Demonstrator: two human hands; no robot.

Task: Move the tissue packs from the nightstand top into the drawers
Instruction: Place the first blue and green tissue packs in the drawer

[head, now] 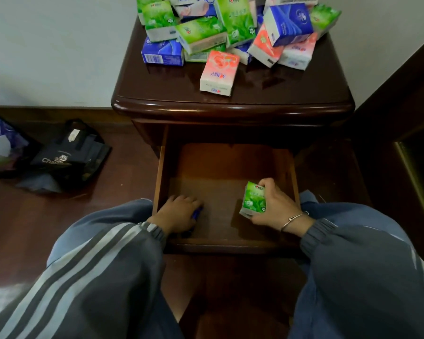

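Your left hand [176,214] is closed over a mostly hidden blue pack [197,212], lower left of the drawer [230,243]. Your right hand [277,206] grips a green pack [253,199], lower right. Risk: knock the nightstand top [157,84] and the loose pile [220,28] slides off its front edge. The drawer's middle is free.

A white tissue pack [181,1] reads "Vinda"; the black bag [66,155] "Cha…".
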